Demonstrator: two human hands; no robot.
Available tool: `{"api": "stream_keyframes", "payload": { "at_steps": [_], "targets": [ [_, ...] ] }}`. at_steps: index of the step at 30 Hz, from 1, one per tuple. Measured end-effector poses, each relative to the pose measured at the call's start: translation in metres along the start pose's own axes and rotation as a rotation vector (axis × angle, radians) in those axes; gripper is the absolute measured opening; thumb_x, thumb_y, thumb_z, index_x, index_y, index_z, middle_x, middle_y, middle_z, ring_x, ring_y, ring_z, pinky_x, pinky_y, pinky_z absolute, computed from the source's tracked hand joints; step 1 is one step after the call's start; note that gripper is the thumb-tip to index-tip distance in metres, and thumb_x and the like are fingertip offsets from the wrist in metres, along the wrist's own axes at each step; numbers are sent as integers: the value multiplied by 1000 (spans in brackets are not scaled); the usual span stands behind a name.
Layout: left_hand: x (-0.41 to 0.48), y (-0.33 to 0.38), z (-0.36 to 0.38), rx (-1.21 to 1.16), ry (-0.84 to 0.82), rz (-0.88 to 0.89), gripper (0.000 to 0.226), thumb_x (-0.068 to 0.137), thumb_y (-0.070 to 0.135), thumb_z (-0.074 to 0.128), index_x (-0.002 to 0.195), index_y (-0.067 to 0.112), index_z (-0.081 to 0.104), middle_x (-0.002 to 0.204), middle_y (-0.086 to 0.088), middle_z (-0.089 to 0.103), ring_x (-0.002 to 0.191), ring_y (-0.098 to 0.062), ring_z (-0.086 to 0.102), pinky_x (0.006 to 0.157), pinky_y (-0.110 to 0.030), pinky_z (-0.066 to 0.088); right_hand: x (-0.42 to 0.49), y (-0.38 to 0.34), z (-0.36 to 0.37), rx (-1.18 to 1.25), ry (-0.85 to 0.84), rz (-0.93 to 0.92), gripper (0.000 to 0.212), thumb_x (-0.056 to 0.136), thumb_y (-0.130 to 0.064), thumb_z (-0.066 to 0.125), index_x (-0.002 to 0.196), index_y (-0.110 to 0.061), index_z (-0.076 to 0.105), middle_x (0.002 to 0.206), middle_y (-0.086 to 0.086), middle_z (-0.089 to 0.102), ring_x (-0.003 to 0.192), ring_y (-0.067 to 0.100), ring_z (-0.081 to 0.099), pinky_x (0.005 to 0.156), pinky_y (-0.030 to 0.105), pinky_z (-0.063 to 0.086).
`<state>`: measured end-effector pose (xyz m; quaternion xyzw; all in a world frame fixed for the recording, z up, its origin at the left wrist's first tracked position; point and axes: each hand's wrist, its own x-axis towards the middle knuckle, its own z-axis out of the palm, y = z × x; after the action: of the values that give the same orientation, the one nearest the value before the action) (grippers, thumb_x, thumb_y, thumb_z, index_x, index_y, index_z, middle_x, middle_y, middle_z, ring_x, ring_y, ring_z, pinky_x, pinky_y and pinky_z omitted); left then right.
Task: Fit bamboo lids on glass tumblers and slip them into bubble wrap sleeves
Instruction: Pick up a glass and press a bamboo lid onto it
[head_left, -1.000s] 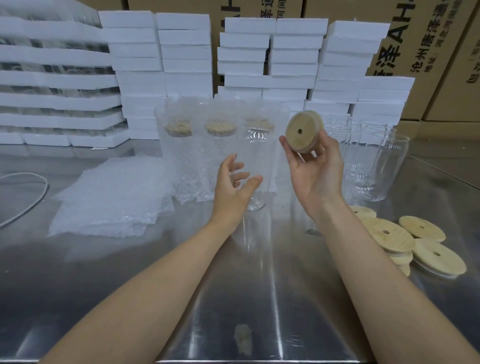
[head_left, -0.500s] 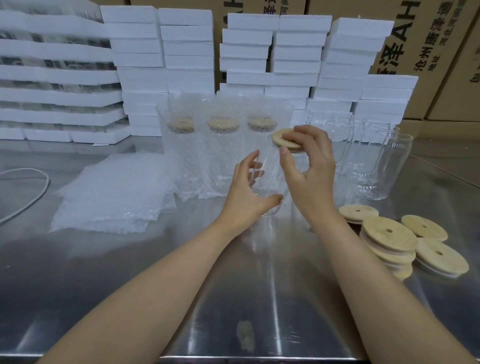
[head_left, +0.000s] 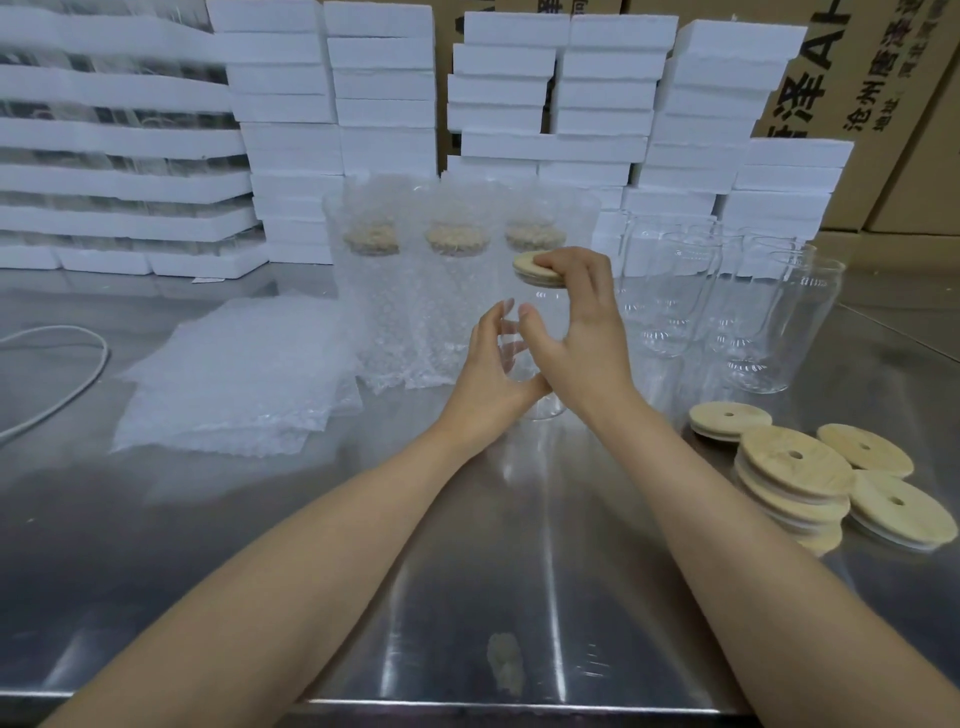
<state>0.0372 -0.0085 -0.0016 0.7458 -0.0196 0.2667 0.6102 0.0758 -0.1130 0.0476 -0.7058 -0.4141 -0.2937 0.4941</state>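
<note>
Left hand (head_left: 496, 376) has its grip wrapped round the glass tumbler (head_left: 546, 410), fingers curled about the far side and showing through the glass, thumb on the near side low down. The tumbler stands upright on the steel bench (head_left: 467, 597), and there on its mouth is the bamboo lid (head_left: 535, 269), tilted a touch rather than flat. Right hand (head_left: 584, 327) is on top: its grip is bent over the lid, fingers lying across the upper face, thumb spread lower beside the glass just above the left-hand grip. Just behind the grip, 3 wrapped tumblers (head_left: 452, 296) stand in a row in bubble wrap, each with a lid showing through. Left of the grip, a flat pile of bubble wrap sleeves (head_left: 234, 374) lies on the bench, with a white cable (head_left: 62, 387) further out that way. Right of the grip stand bare tumblers (head_left: 795, 322), and nearer the person on that side, loose lids (head_left: 795, 467) partly stacked. White foam boxes (head_left: 384, 93) and cardboard cartons (head_left: 883, 171) rise beyond everything.
</note>
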Motion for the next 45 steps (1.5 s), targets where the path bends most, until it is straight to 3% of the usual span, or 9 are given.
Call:
{"api": "stream_keyframes", "payload": {
  "at_steps": [6,10,14,20,28,33,37,39,45],
  "targets": [
    [-9,11,-9,222,121,167,53,92,21,51,143,8,41,135,-4,52,125,-11,49,108,-32,40,-4,8,3,72,29,16,43,85,-23,59,126,-15,54,131,-7,39,117,-11,41,94,14,40],
    [-4,35,-41,493,580,495,27,92,20,44,108,4,60,101,0,64,92,-14,60,81,-27,47,-22,24,1,180,-47,74,70,91,-20,61,147,-33,21,149,-12,16,139,8,31,105,24,37],
    [5,50,-96,764,1018,267,26,79,12,48,104,6,53,99,-5,58,93,-23,55,80,-31,36,-29,26,9,265,-120,223,82,91,-19,66,144,-43,8,146,-12,17,128,11,44,109,33,38],
    [-7,39,-137,1412,375,-750,36,90,18,49,124,5,50,134,-18,44,130,-34,33,111,-41,17,-31,28,17,237,-160,221,88,90,-25,67,146,-44,2,143,-9,24,128,9,41,107,30,36],
    [-4,72,-138,1190,620,-491,14,83,-1,52,96,-2,58,109,-24,61,101,-41,58,76,-38,41,-29,31,17,205,-144,221,95,87,-27,70,149,-42,0,146,0,29,124,9,44,104,29,40],
    [-2,77,-111,1058,351,-449,26,89,13,54,67,5,45,93,-21,63,68,-30,55,52,-30,35,-27,34,18,121,-86,233,99,82,-34,73,152,-37,3,142,-3,38,116,5,47,93,19,40],
    [-1,75,-94,739,168,-586,47,97,45,50,103,-1,57,100,-13,69,64,-21,68,35,-19,45,-26,35,14,113,-83,237,100,81,-36,75,153,-34,6,138,-5,38,114,4,47,94,23,43],
    [-1,75,-88,572,153,-595,54,97,43,52,122,-5,53,101,-12,70,72,-20,70,39,-14,49,-26,34,14,97,-77,239,100,81,-36,75,153,-34,6,137,-6,39,113,4,47,93,24,43],
    [-10,74,-81,966,-274,-681,47,79,48,74,87,2,64,83,-6,69,70,-18,61,71,-28,53,-25,34,11,56,-28,271,101,76,-41,73,152,-36,7,134,-7,40,113,7,46,94,30,45]
  ]
}}
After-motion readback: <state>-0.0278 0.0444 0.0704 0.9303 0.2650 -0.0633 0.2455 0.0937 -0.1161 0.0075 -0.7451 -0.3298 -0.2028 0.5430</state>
